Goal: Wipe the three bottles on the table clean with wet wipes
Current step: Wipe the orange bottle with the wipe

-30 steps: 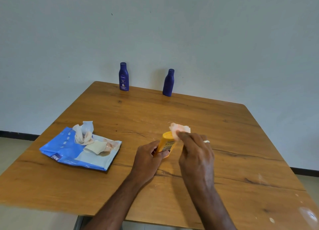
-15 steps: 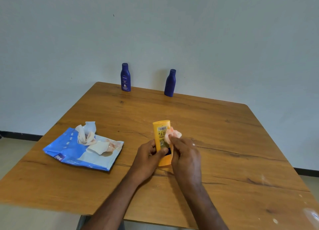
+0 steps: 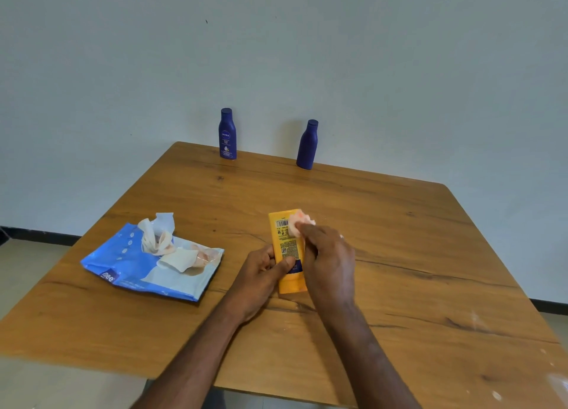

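Head view, wooden bench seen from its near edge. Left hand (image 3: 261, 273) grips the lower part of the yellow bottle (image 3: 287, 249), thumb across its printed face and fingers curled behind it. Right hand (image 3: 329, 258) pinches a crumpled wipe (image 3: 299, 225) in its fingertips and presses it against the bottle's upper right side, beside the barcode; a ring shows on one finger. The yellow bottle stands near the middle of the bench (image 3: 399, 239), its flat end uppermost, its lower end hidden between the two hands, so contact with the wood cannot be told.

Left of the hands, apart from them, lies the blue wipes pack (image 3: 129, 267), flat, its flap open and a loose wipe (image 3: 155, 233) standing up out of the opening; the pack's near left corner lies close to the left edge of the bench. Bare wood lies between the hands and the far edge, and all the way to the right edge, where pale specks mark the near corner.

At the far edge two blue bottles stand upright, well apart from each other: the labelled bottle (image 3: 227, 133) to the left, the plain bottle (image 3: 307, 146) to the right, both just before the pale wall (image 3: 399, 70). Floor shows past the left and right edges of the bench.
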